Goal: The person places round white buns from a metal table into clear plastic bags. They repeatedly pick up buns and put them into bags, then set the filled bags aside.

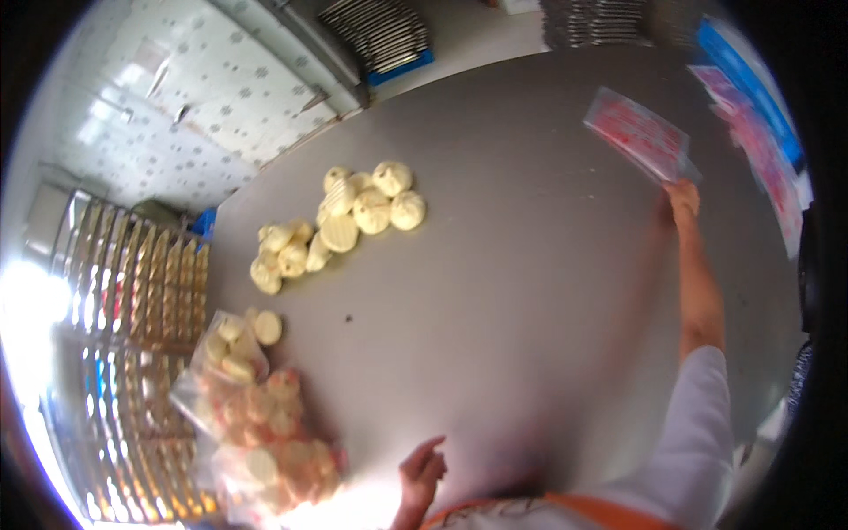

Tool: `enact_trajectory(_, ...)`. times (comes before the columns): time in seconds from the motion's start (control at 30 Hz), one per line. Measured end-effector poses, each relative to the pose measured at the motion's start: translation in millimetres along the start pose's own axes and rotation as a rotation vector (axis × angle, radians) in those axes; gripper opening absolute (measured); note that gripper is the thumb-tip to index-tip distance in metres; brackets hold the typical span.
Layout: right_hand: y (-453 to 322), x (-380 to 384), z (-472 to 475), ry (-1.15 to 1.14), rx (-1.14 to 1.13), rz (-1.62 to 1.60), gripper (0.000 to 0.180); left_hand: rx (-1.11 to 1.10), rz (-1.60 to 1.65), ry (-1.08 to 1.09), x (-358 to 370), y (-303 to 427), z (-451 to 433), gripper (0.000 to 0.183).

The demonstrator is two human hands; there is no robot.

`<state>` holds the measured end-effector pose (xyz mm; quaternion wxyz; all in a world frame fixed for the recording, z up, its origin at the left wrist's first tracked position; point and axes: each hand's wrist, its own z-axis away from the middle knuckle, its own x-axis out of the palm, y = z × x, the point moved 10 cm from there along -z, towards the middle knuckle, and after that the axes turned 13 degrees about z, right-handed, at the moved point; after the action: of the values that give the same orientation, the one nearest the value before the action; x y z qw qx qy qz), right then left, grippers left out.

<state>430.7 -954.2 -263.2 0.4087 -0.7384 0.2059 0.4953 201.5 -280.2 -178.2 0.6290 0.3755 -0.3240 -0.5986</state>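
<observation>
My right hand [682,197] grips the near corner of a flat stack of clear plastic bags with red print [636,132], at the upper right of the metal table. Low in the picture, near my body, my left hand [423,467] has its fingers partly curled and holds nothing. Pale steamed buns [372,211] lie in a loose group left of centre, with a smaller cluster [279,255] beside them. Clear plastic bags of buns [265,411] are heaped at the table's lower left, and a loose bun [267,328] sits just above them.
Slatted racks [146,285] stand past the table's [464,298] left edge. Stacked slatted trays [381,33] lie beyond the far edge. A blue-edged item [748,93] and pink printed plastic packaging [762,152] lie along the right side. A small dark speck [348,318] is on the tabletop.
</observation>
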Motion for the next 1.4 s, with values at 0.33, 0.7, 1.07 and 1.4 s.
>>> enact_trajectory(0.33, -228, -131, 210, -0.367, -0.562, -0.883, 0.007, 0.227, -0.028, -0.123, 15, 15, 10, 0.039)
enact_trajectory(0.7, -268, -208, 467, -1.087, -0.135, -1.516, 0.013, 1.103, -0.414, 0.451, -26, 115, 74, 0.052)
enact_trajectory(1.07, -280, -262, 538, -1.021, -0.569, -1.245, 0.04, 0.773, 0.456, 0.121, -95, 121, 107, 0.002)
enact_trajectory(1.4, -327, -292, 721, -1.443, -1.199, -0.858, 0.047, 0.601, 0.703, 0.175, -165, 120, 147, 0.016)
